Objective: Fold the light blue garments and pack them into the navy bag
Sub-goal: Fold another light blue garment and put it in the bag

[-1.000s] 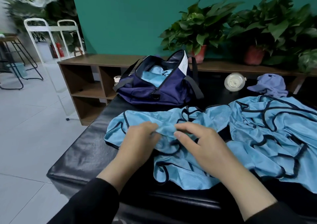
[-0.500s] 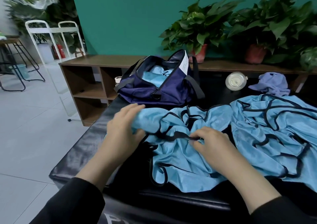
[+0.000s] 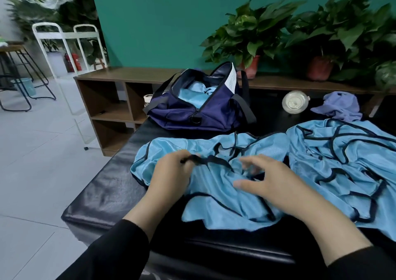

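1. The black trim of a light blue garment (image 3: 216, 196) is pinched by the left hand (image 3: 171, 177).
2. The right hand (image 3: 271, 182) is held over the fabric, fingers spread and loose.
3. More light blue garments (image 3: 347, 161) are heaped on the black worktop (image 3: 102, 196).
4. The navy bag (image 3: 199, 106) is seen unzipped behind, blue cloth inside.

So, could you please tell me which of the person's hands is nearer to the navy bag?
Left. The left hand lies on the light blue garment just in front of the navy bag; the right hand is on the same garment, further toward the bag's right.
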